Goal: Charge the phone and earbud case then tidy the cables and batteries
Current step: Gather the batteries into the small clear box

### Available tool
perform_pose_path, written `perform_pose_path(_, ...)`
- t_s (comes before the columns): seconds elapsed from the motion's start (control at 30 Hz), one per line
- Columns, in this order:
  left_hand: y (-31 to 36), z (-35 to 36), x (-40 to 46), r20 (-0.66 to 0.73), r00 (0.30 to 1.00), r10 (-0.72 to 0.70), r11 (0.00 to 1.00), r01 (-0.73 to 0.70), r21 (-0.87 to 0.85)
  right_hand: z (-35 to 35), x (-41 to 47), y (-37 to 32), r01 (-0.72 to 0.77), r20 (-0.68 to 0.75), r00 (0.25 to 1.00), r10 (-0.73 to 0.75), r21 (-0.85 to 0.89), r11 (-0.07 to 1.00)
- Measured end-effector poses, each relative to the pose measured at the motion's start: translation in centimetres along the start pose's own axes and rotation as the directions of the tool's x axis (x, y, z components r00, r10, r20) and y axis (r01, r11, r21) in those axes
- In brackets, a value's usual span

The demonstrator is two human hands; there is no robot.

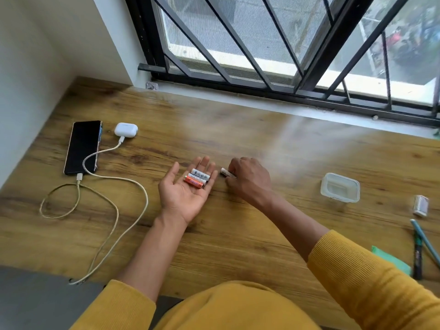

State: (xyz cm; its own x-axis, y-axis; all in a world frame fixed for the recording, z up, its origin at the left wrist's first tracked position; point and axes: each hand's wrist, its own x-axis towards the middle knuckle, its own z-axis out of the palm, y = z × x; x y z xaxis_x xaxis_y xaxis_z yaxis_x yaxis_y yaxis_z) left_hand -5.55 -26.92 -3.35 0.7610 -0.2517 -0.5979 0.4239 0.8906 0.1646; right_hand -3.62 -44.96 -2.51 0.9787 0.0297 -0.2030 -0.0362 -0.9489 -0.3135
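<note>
My left hand (188,186) lies palm-up and wide, three batteries (197,178) on it; my right hand (247,181) pinches a fourth battery (226,173) on the surface (238,234) beside it.

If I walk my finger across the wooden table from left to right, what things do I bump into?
Black phone → white earbud case → open left hand holding three batteries → right hand pinching a white battery → clear plastic container → small white charger block.
</note>
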Motion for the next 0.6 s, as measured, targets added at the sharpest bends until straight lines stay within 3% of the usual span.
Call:
perform_pose_path(0.17,-0.2,-0.2,-0.7,0.002,1.000,-0.011,1.000,0.011,0.025,-0.9,-0.8,-0.5,-0.043,-0.069,0.996,0.051,0.105,0.994)
perform_pose_path(0.37,-0.9,0.6,-1.9,0.024,0.999,-0.037,0.995,0.034,0.089,-3.4,-3.5,-3.1,0.145,-0.175,0.979,-0.102,0.255,0.956)
perform_pose_path(0.6,-2.1,0.8,-2.7,0.100,0.986,-0.134,0.989,0.127,0.076,-2.2,-6.1,-5.1,0.197,-0.156,0.974,-0.164,0.223,0.955)
